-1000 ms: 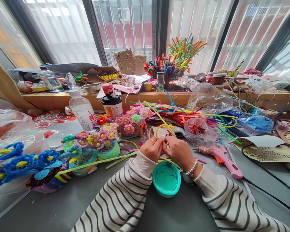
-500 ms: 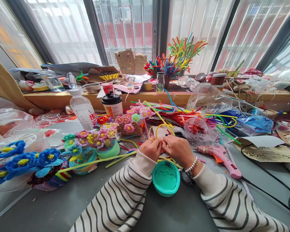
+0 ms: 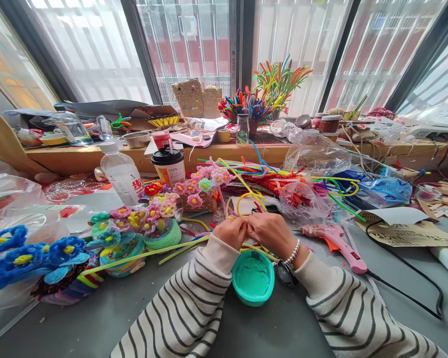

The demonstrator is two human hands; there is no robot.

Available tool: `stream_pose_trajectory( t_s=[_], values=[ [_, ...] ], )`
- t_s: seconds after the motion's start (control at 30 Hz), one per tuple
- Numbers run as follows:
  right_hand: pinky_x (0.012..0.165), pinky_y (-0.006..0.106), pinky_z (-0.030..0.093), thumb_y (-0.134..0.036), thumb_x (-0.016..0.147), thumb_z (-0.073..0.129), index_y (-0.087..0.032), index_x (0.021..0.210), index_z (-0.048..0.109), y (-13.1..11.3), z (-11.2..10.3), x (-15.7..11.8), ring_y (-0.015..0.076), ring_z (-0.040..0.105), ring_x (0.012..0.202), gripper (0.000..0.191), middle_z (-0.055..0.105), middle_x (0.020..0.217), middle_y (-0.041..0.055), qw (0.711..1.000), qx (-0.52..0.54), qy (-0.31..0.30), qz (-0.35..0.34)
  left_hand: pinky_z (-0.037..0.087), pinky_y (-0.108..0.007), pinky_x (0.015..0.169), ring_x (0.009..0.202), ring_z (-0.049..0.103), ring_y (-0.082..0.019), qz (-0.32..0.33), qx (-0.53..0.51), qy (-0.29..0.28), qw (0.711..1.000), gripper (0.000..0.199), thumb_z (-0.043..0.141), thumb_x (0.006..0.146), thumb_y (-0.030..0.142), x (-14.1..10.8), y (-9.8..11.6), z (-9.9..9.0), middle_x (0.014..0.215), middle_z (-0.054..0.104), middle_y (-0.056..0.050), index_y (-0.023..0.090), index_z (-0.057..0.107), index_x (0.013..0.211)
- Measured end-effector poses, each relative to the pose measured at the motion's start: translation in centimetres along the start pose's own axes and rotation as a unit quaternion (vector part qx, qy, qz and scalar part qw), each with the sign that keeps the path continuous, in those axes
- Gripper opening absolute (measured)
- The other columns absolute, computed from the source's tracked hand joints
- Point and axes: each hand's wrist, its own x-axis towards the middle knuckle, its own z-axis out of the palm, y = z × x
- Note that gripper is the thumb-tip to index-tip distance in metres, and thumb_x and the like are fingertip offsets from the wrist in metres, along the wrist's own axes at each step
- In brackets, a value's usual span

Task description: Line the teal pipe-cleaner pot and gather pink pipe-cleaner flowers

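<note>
Just beyond a turquoise bowl [image 3: 253, 279], my left hand [image 3: 229, 231] and my right hand [image 3: 269, 232] meet with fingertips pressed together. Both are closed in a pinch; whatever lies between the fingers is too small and covered to make out. A curled yellow pipe cleaner [image 3: 242, 198] shows right behind the fingertips. The bowl stands on the grey table below my wrists, its opening facing up and its inside visible. Dark round-lensed glasses [image 3: 285, 273] lie under my right wrist. Long pale yellow pipe cleaners [image 3: 145, 253] run leftward from beneath my left hand.
To the right lies a pink glue gun [image 3: 338, 241] with its black cord. On the left stand pots of blue fuzzy flowers [image 3: 65, 248] and pastel flowers [image 3: 160, 209]. Behind are a plastic bottle [image 3: 121, 174], a lidded cup [image 3: 168, 166] and a heap of pipe cleaners [image 3: 261, 176].
My hands stay pinched together, with the fingertips drawn slightly closer and lower. The whole view has shifted a little, so most things sit slightly further left.
</note>
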Motion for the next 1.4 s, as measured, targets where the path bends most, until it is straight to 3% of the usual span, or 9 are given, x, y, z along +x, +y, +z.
stream_pose_trajectory(
  t_s=[0.07,0.17,0.4,0.57,0.73,0.9,1.1,1.23,1.4],
  values=[
    [0.049,0.024,0.024,-0.023,0.081,0.035,-0.014,0.072,0.057,0.2,0.0,0.0,0.0127,0.056,0.063,0.025,0.062,0.068,0.0048,1.0,0.002,-0.001,-0.005,0.04,-0.018,0.05,0.054,0.056,-0.01,-0.022,-0.003,-0.024,0.999,0.016,0.047,0.074,0.02,-0.1,0.1,-0.1,0.061,0.062,-0.001,0.02,0.063,0.071],
    [0.049,0.024,0.024,-0.025,0.082,0.034,-0.016,0.072,0.057,0.2,-0.1,-0.1,0.0123,0.056,0.063,0.027,0.062,0.068,0.0037,1.0,0.006,0.004,0.003,0.041,-0.018,0.051,0.054,0.056,-0.01,-0.038,-0.022,-0.015,0.999,0.014,0.05,0.072,0.019,0.0,0.1,-0.2,0.063,0.062,-0.001,0.019,0.063,0.07],
    [0.046,0.023,0.023,-0.029,0.085,0.027,-0.017,0.073,0.055,-0.6,-0.2,-0.1,0.0127,0.057,0.061,0.033,0.062,0.07,0.0033,0.996,0.01,0.022,0.091,0.04,-0.017,0.048,0.051,0.055,-0.008,-0.032,-0.027,0.09,0.995,0.016,0.049,0.074,0.021,0.2,0.5,-0.5,0.062,0.061,-0.002,0.016,0.062,0.067],
    [0.047,0.023,0.023,-0.028,0.086,0.025,-0.017,0.076,0.055,-0.7,0.0,-0.1,0.0135,0.056,0.062,0.033,0.062,0.07,0.0046,0.996,0.017,0.019,0.087,0.04,-0.017,0.05,0.053,0.056,-0.008,-0.004,-0.004,0.133,0.991,0.014,0.049,0.074,0.02,0.4,0.8,-0.8,0.063,0.062,-0.002,0.016,0.062,0.072],
    [0.048,0.024,0.024,-0.027,0.086,0.02,-0.015,0.079,0.054,-0.6,0.2,-0.2,0.0159,0.055,0.065,0.037,0.06,0.073,0.0072,0.997,0.035,0.018,0.071,0.044,-0.018,0.057,0.059,0.059,-0.01,-0.008,-0.037,0.118,0.992,0.014,0.048,0.073,0.017,0.3,0.8,-0.7,0.072,0.065,-0.004,0.014,0.061,0.078],
    [0.052,0.023,0.028,-0.027,0.087,0.021,-0.013,0.08,0.053,-0.6,0.6,-0.2,0.0145,0.054,0.069,0.037,0.059,0.075,0.0092,0.993,0.09,0.022,0.074,0.045,-0.019,0.054,0.056,0.06,-0.011,-0.028,-0.021,0.091,0.995,0.018,0.046,0.075,0.017,0.2,0.7,-0.6,0.071,0.067,-0.005,0.014,0.062,0.082],
    [0.055,0.018,0.034,-0.029,0.087,0.023,-0.016,0.08,0.05,0.5,0.7,0.0,0.0092,0.054,0.063,0.03,0.06,0.071,0.0006,0.972,0.227,0.019,0.064,0.047,-0.02,0.053,0.056,0.061,-0.013,-0.054,-0.035,0.081,0.995,0.019,0.047,0.073,0.019,0.2,-0.4,-1.0,0.067,0.067,-0.005,0.014,0.062,0.082],
    [0.053,0.017,0.035,-0.028,0.086,0.027,-0.014,0.089,0.046,1.0,0.5,0.1,0.0084,0.052,0.06,0.024,0.059,0.073,0.001,0.955,0.287,0.026,0.071,0.049,-0.022,0.06,0.06,0.061,-0.013,-0.121,-0.098,0.072,0.985,0.028,0.046,0.072,0.018,0.4,-1.3,-0.9,0.073,0.067,-0.006,0.013,0.057,0.097],
    [0.045,0.019,0.031,-0.04,0.078,0.041,-0.013,0.096,0.044,0.7,0.6,-0.2,0.0098,0.046,0.048,0.032,0.05,0.054,-0.0038,0.95,0.298,0.024,0.091,0.05,-0.02,0.057,0.053,0.06,-0.01,-0.193,-0.19,0.086,0.959,0.034,0.046,0.07,0.015,0.8,-1.4,-0.6,0.068,0.066,-0.001,0.017,0.055,0.103]
  ],
)
